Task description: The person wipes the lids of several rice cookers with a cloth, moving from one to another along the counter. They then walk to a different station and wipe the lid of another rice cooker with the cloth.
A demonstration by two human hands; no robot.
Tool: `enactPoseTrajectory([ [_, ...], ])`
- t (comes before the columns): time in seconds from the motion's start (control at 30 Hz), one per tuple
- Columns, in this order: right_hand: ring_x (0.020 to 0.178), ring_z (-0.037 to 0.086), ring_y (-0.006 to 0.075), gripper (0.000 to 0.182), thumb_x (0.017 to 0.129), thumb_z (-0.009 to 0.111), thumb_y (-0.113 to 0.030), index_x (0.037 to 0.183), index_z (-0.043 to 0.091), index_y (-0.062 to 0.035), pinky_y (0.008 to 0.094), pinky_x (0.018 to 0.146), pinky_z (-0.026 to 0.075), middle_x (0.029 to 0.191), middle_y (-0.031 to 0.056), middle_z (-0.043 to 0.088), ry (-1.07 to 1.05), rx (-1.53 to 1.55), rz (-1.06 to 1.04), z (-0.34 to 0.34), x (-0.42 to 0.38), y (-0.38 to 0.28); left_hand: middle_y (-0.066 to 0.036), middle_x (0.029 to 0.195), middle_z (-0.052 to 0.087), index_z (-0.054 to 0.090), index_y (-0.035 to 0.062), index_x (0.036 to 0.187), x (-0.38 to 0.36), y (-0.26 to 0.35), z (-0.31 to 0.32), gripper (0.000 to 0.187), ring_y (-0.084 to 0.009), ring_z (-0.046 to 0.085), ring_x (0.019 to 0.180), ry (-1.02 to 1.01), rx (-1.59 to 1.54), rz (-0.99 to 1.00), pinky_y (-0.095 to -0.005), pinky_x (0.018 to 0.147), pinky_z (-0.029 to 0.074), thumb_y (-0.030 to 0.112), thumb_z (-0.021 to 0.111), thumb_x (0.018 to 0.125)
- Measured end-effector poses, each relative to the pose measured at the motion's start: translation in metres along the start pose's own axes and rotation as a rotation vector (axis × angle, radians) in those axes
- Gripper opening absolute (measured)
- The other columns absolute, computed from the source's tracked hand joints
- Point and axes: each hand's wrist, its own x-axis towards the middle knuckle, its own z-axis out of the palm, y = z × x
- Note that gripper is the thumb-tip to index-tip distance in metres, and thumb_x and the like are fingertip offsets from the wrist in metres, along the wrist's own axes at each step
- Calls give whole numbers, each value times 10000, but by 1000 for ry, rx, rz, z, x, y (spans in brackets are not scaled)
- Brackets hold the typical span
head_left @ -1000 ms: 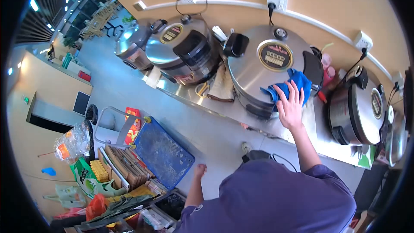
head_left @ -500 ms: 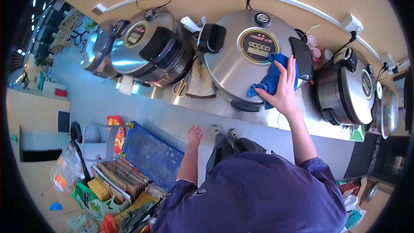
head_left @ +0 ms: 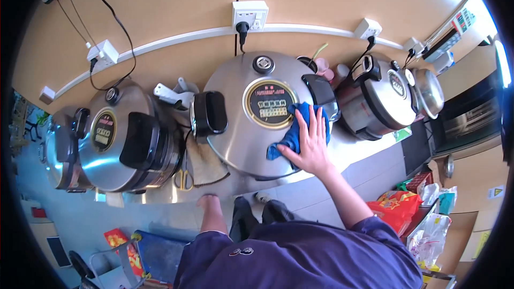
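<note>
My right hand [head_left: 311,147] lies flat with fingers stretched out on a blue cloth [head_left: 289,138], pressing it against the steel lid of a large cooker [head_left: 235,147]. The cloth sits bunched at the lid's front right, beside the round label panel [head_left: 269,103]. My left hand [head_left: 208,201] hangs low by the counter's front edge, apart from the cooker; its fingers are hidden. Close to it on the counter are yellow-handled scissors [head_left: 183,180] and a stained beige cloth [head_left: 206,165].
Other steel cookers stand left [head_left: 107,152] and right [head_left: 377,101]. White-handled utensils [head_left: 170,95] lie between cookers. Power cords run to wall sockets [head_left: 250,15]. A blue platform trolley [head_left: 163,257] is on the floor at lower left; a red bag [head_left: 397,208] is at right.
The view has shifted, so the cookers appear lower and further left. My right hand remains on the blue cloth, fingers flatter over it. My left hand now shows by the counter edge.
</note>
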Motion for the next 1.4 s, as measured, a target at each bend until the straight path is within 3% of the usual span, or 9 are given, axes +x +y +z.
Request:
enactPoseTrajectory([
  [0.03,1467,134,572,1007,840,664,-647,1543,296,-27,631,1185,142,1567,364,194,-10,0,5,0,0,0,16,1551,469,575,259,1428,-29,2,-20,455,-239,475,1405,18,-6,8,-546,1067,437,283,581,974],
  [0.13,1481,203,503,1008,821,685,-642,1538,307,-43,588,1194,174,1567,325,248,-48,-7,34,-2,4,-2,17,1544,478,581,252,1423,-4,1,-22,442,-246,500,1384,-61,-102,-34,-545,1041,459,250,571,981],
  [0.23,1478,222,494,957,840,684,-586,1533,315,-38,577,1196,182,1562,316,269,-63,30,26,-2,6,-5,13,1522,505,600,243,1405,14,-1,-16,431,-243,539,1347,-64,-212,-61,-522,1010,488,243,582,975],
  [0.3,1475,229,496,884,869,678,-497,1529,319,-31,578,1195,182,1560,314,275,-62,23,13,-1,6,-3,6,1381,639,691,248,1295,24,0,-8,357,-221,625,1241,-36,-200,-73,-481,947,493,308,547,974],
  [0.53,1465,260,492,750,861,671,-328,1488,386,-30,575,1188,198,1546,308,305,-156,36,-150,3,28,1,-57,1272,700,738,130,1169,2,-9,-27,343,-235,688,1128,-59,-208,-50,-509,861,535,328,524,988],
  [0.83,1484,276,415,735,919,614,-389,1509,355,-34,511,1213,222,1556,251,327,-268,-13,-384,17,108,-11,-59,1276,695,718,123,1188,12,-7,-25,341,-239,688,1127,-101,-173,-62,-505,862,537,320,526,987],
  [1.07,1453,307,431,691,951,601,-410,1480,369,-30,521,1199,252,1518,243,352,-196,-21,-500,45,153,-32,-60,1280,692,703,118,1203,15,-5,-27,341,-242,688,1126,-125,-163,-65,-502,862,538,314,527,987],
  [1.23,1332,446,409,578,939,608,-390,1381,464,-47,486,1134,347,1405,236,456,-83,80,-589,71,196,-48,-61,1282,689,692,114,1214,19,-9,-25,342,-244,688,1125,-133,-157,-64,-500,862,539,310,528,987],
  [1.4,1255,518,363,441,947,562,-387,1254,576,-71,449,1069,410,1319,194,555,-147,88,-631,107,260,-60,-62,1285,687,681,110,1225,18,-11,-19,344,-246,688,1124,-130,-154,-58,-498,863,540,306,529,987],
])
